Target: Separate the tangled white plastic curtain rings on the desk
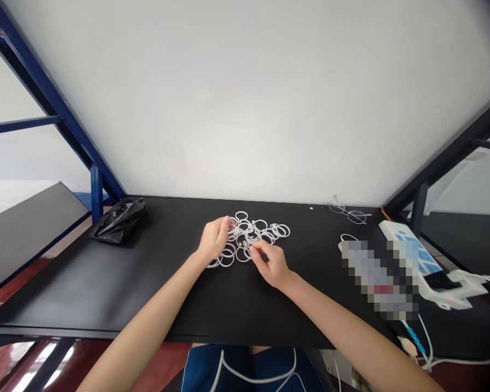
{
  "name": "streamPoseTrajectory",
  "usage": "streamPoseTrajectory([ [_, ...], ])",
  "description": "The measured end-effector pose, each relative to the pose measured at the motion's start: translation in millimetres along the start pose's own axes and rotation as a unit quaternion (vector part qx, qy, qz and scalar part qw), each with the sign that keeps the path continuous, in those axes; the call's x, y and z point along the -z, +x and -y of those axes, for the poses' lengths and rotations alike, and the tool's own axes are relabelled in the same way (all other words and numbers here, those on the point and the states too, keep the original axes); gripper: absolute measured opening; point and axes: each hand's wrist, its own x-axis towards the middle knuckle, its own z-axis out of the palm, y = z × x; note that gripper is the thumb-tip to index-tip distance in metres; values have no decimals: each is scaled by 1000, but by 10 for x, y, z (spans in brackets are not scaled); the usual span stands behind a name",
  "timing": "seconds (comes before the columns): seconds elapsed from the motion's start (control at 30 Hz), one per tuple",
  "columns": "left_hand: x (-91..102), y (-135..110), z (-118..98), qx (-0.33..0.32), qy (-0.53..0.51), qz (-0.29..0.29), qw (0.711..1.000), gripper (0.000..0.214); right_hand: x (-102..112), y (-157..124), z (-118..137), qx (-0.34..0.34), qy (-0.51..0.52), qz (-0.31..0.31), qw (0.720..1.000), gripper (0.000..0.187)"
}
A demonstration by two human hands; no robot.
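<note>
A loose pile of thin white curtain rings (262, 234), some with small eyelets, lies on the black table in front of me. At the pile's left side, my left hand (216, 238) is closed, its thumb and fingers pinched at a white ring; part of the grip is hidden behind the hand. My right hand (271, 264) is at the near side of the pile. Its thumb and index finger pinch the edge of a white ring (242, 253), and the other fingers are curled in. Several rings overlap between the two hands.
A crumpled black plastic bag (120, 221) lies at the left of the black table (147, 288). Eyeglasses (353, 216) rest near the wall. A white power strip (416, 256) with cables and a blurred-out object (375, 280) are at the right. A white cable (257, 377) crosses my lap.
</note>
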Motion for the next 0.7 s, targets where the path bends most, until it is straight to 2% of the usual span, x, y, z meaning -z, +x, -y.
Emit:
streamPoseTrajectory([
  [0.13,194,100,104,7,110,11,994,59,-7,12,-23,-29,0,-15,999,16],
  [0.2,298,139,178,17,202,52,978,58,-22,15,-33,-51,5,-25,998,13],
  [0.3,419,171,286,47,303,65,949,59,-51,13,-50,-77,15,-29,997,8],
  [0.47,504,184,417,106,312,111,938,59,-70,3,-66,-57,10,-20,998,9],
  [0.57,529,184,484,126,325,113,930,53,-65,-6,-37,-43,4,-1,999,11],
  [0.63,554,183,522,134,330,110,928,50,-63,-3,-2,-24,-15,23,999,11],
  [0.7,579,180,544,132,329,117,928,48,-68,7,39,28,-49,74,996,10],
])
